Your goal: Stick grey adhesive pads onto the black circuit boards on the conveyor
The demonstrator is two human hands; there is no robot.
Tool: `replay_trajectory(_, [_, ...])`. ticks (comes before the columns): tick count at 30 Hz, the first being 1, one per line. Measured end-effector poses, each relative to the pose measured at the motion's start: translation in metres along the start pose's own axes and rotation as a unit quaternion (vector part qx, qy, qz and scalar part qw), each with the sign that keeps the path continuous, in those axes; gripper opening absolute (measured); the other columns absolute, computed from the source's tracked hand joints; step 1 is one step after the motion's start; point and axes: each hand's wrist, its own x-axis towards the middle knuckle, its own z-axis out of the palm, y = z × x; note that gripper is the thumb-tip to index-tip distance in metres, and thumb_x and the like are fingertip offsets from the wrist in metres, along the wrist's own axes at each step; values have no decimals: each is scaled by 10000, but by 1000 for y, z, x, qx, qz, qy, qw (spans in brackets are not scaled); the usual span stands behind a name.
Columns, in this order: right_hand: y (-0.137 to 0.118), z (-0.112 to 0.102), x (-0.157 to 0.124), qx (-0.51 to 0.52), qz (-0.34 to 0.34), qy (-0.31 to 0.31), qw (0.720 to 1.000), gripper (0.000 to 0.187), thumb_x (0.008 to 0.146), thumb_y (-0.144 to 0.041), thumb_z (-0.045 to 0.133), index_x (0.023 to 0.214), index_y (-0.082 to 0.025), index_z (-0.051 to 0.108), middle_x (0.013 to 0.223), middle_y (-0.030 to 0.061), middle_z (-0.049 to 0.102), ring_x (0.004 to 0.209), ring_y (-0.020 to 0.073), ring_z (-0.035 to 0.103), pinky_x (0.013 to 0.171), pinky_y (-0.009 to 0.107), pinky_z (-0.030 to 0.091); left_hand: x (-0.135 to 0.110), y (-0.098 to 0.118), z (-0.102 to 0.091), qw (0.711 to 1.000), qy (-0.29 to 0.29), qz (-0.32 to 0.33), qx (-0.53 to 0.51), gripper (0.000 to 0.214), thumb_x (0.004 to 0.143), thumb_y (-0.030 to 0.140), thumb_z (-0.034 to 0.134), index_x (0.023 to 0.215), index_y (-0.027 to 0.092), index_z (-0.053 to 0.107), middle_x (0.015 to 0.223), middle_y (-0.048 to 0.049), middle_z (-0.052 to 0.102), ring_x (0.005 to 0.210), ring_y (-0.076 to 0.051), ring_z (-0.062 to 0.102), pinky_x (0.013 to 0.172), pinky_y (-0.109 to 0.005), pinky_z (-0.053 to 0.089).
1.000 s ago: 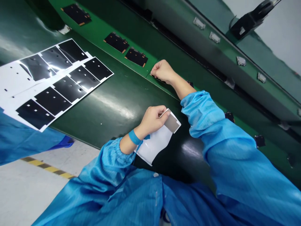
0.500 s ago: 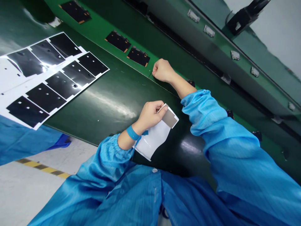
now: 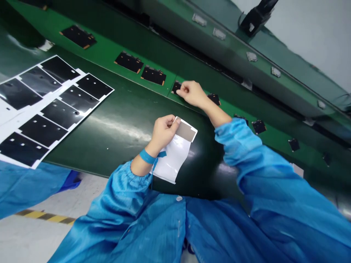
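Observation:
My left hand (image 3: 165, 132) pinches the upper left corner of a white liner sheet (image 3: 177, 155). The sheet has a grey-brown rectangle (image 3: 185, 131) at its top, and its lower part bends down over the table. Farther forward, my right hand (image 3: 192, 93) is closed, thumb and fingers together, at the right side of a small black board (image 3: 176, 87) on the green strip. The fingers partly cover this board. Whether they touch it or pinch something small, I cannot make out.
Several more black boards, such as this one (image 3: 153, 75), lie along the green strip (image 3: 106, 65). Large white sheets with black die-cut pieces (image 3: 44, 130) rest on the dark green table (image 3: 128, 120) at left. Small metallic parts (image 3: 219, 33) sit on an upper ledge. Another person's blue sleeve (image 3: 30, 186) shows at left.
My right hand has shifted right along the strip, uncovering part of a black board. My left hand keeps its hold on the liner sheet. The whole view has shifted slightly.

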Motion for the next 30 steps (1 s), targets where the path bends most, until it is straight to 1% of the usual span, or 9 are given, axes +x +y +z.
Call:
replay_trajectory(2, [0,-5,-43,101,-14,-34,994,255,935,-398,733,818,-186,654,755,26,639,749,174,589,735,298,504,1,-1,0,1000,12,-1,8,411,887,495,675,650,208,502,558,42,416,527,-102,325,491,-253,224])
replay_trajectory(4, [-7,-5,-81,169,-28,-61,983,210,920,-388,718,859,-190,685,764,13,653,705,153,556,691,277,464,0,-1,0,1000,15,-1,16,418,889,512,688,661,203,521,564,38,433,531,-103,333,490,-252,229])
replay_trajectory(8, [-23,5,-120,171,-28,-17,985,61,867,-258,696,869,-197,698,762,-2,652,663,145,518,667,287,420,-2,0,0,1000,-18,-2,12,416,868,541,719,696,199,558,591,30,468,552,-111,377,501,-252,267])
replay_trajectory(13, [-27,18,-128,80,-81,56,992,76,901,-170,608,843,-206,642,827,33,669,739,185,561,721,338,452,-4,1,-3,999,-35,3,12,367,865,508,715,721,184,623,621,21,490,571,-116,396,524,-258,288])
replay_trajectory(19, [-24,30,-139,-56,-172,104,978,166,1014,-236,517,855,-233,565,906,107,659,934,278,597,785,416,472,-4,-3,-2,999,-14,2,35,388,889,476,705,658,188,587,581,27,441,550,-111,348,510,-262,240])
replay_trajectory(22, [-25,33,-141,-10,-164,114,980,163,1012,-244,515,851,-238,541,882,95,638,892,266,596,773,415,483,-4,-3,-2,999,-11,1,36,395,889,477,704,648,189,583,577,26,437,549,-111,346,509,-264,239])
replay_trajectory(25, [-29,32,-139,100,-94,121,983,92,985,-227,526,898,-236,555,873,56,628,780,211,576,735,376,497,-4,-1,-1,999,-14,3,34,404,894,498,697,658,189,588,581,24,448,545,-110,348,504,-265,238])
replay_trajectory(27, [-30,30,-136,149,-52,95,983,35,951,-221,559,969,-237,585,897,35,646,722,181,555,697,348,490,-4,1,-1,999,-16,8,38,409,894,510,699,664,190,587,581,26,453,543,-110,350,502,-265,237])
replay_trajectory(30, [-31,27,-133,177,-42,66,981,171,897,-194,608,1061,-241,601,925,15,668,680,156,536,681,329,483,-4,2,1,998,-22,17,48,405,897,506,691,667,190,583,585,26,459,550,-111,359,507,-266,249])
